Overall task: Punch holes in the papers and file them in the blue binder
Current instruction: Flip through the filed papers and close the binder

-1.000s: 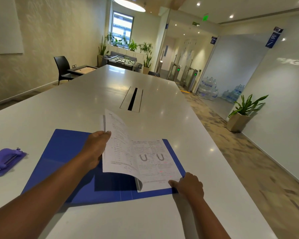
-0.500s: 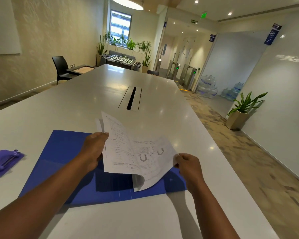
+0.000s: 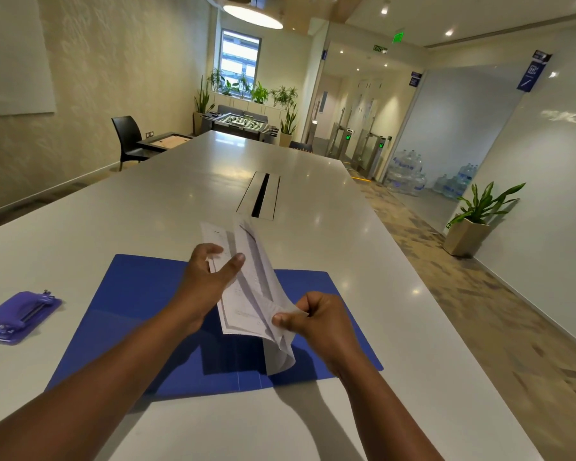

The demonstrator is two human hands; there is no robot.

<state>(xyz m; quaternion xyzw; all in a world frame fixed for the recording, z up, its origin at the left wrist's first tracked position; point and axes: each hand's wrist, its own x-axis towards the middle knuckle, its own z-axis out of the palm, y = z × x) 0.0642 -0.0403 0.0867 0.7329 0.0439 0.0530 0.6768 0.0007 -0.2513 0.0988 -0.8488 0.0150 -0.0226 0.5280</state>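
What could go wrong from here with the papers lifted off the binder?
1. The papers are held in the air on edge, the right hand pinching just a near corner and the left hand loosely around the far part; sheets already fan apart and could slip or misalign before punching.
2. The hole punch sits far left of the blue binder, so reaching it likely means a one-handed hold, which risks creasing.

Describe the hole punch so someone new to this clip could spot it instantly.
Start at the long white table, then the open blue binder near its front edge. Left of the binder, apart from it, sits the hole punch: small, purple, the only object there.
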